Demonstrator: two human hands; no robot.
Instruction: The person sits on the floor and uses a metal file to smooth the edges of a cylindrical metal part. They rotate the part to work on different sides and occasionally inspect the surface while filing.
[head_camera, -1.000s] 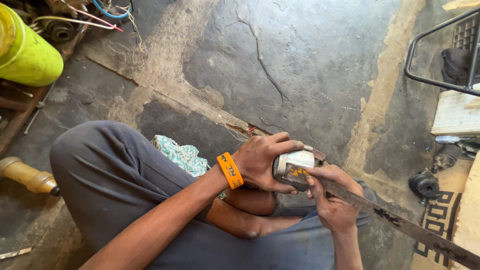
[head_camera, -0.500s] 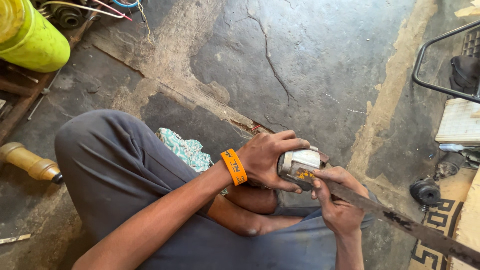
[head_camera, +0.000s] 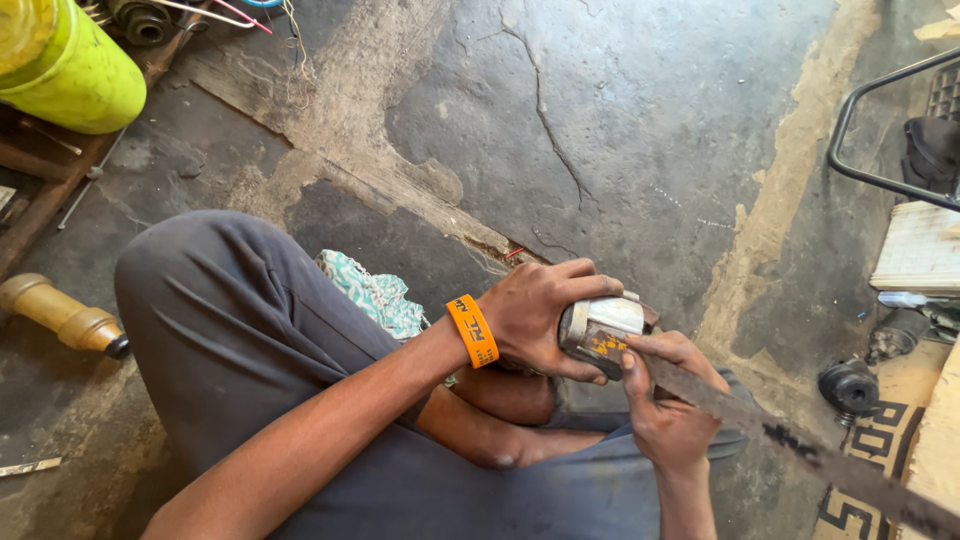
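The left hand (head_camera: 535, 315) has its grip closed around a small metal cylinder (head_camera: 598, 332), fingers curled over the top and thumb underneath, holding it just above the person's lap. An orange band (head_camera: 473, 330) sits on that wrist. The right hand (head_camera: 668, 405) comes up from below with its grip closed on a long, dark, rusty blade (head_camera: 800, 450); its thumb and forefinger pinch the blade's near end right against the yellowish face of the cylinder, and the blade runs off toward the lower right corner. Both hands meet over the person's folded legs in grey trousers (head_camera: 240, 350), the person sitting on a cracked, stained concrete floor (head_camera: 620, 120). A scrap of teal patterned cloth (head_camera: 372, 293) lies on the floor just beside the raised knee. Further out to the left, a wooden handle (head_camera: 60, 315) rests on the floor, and a bright yellow-green container (head_camera: 70, 65) stands in the upper corner, near some loose wires. To the right there is a black metal frame (head_camera: 870, 130), and below it a small black round part (head_camera: 850, 385) near a patterned mat.
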